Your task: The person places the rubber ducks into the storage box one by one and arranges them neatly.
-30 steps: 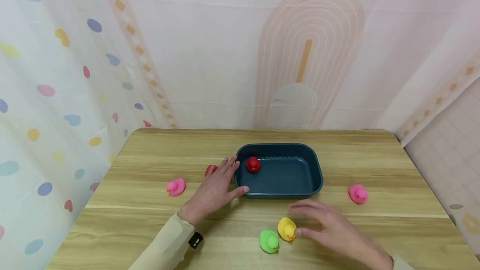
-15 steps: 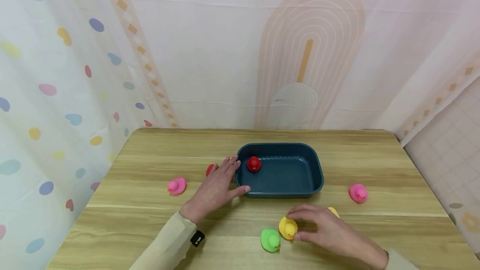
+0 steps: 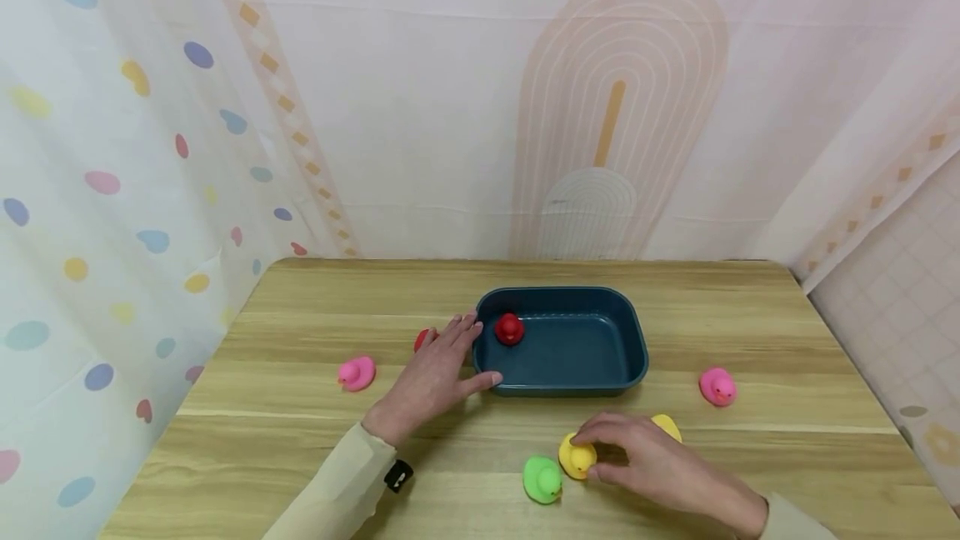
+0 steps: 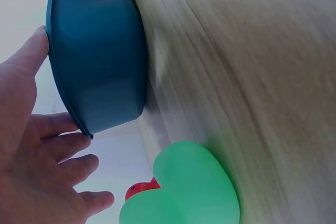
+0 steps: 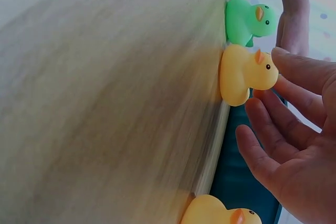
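Note:
A dark blue rectangular bin [image 3: 577, 357] stands mid-table with a red rubber duck [image 3: 509, 329] in its left part. My left hand [image 3: 426, 382] rests against the bin's left end, fingers and thumb extended along the rim. Front and right of it, my right hand [image 3: 656, 457] pinches the head of a yellow rubber duck [image 5: 239, 77] between thumb and index finger; its other fingers are spread. That duck sits on the table beside a green duck [image 3: 542, 480]. A second yellow duck [image 3: 666, 427] is partly hidden behind the right hand.
Pink ducks lie at the left [image 3: 357, 373] and right [image 3: 717, 387]. Another red duck [image 3: 424, 340] is partly covered by the left hand. In the left wrist view, a green duck [image 4: 189, 187] sits close below that hand. A patterned curtain [image 3: 420, 107] hangs behind the table.
My right hand has moved slightly left and closed its thumb and index finger on the yellow duck's head, uncovering part of the second yellow duck. The left hand has stayed at the bin.

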Demonstrator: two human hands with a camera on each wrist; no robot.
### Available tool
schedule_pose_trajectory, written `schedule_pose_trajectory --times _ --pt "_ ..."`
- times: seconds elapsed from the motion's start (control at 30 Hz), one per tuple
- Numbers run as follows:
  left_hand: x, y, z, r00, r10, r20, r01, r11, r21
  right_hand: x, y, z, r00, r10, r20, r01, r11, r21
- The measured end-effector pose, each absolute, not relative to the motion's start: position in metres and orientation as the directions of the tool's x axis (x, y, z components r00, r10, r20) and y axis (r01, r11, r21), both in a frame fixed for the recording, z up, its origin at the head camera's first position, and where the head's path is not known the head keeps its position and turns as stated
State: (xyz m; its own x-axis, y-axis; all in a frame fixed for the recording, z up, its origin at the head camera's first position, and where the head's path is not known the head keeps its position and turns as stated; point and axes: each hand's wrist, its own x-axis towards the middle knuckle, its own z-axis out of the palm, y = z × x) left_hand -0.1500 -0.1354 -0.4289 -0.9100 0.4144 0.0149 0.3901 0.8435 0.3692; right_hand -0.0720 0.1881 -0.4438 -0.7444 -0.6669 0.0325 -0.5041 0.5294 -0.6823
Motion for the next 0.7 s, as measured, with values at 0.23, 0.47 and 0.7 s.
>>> schedule_pose_trajectory --times 0.23,0.47,0.7 --pt "-0.151 -0.135 -0.43 -0.911 0.411 0.021 0.389 0.842 0.375 -0.073 0.187 -0.446 -0.729 -0.682 0.06 -0.546 0.527 -0.651" --pt "-0.151 -0.134 -0.43 -0.914 0.406 0.014 0.379 0.842 0.385 -0.072 0.186 -0.445 -0.747 -0.664 0.031 -0.512 0.545 -0.664" --pt "-0.151 -0.135 -0.43 -0.914 0.405 0.031 0.385 0.84 0.383 -0.065 0.185 -0.433 -0.756 -0.625 0.195 -0.586 0.512 -0.628"
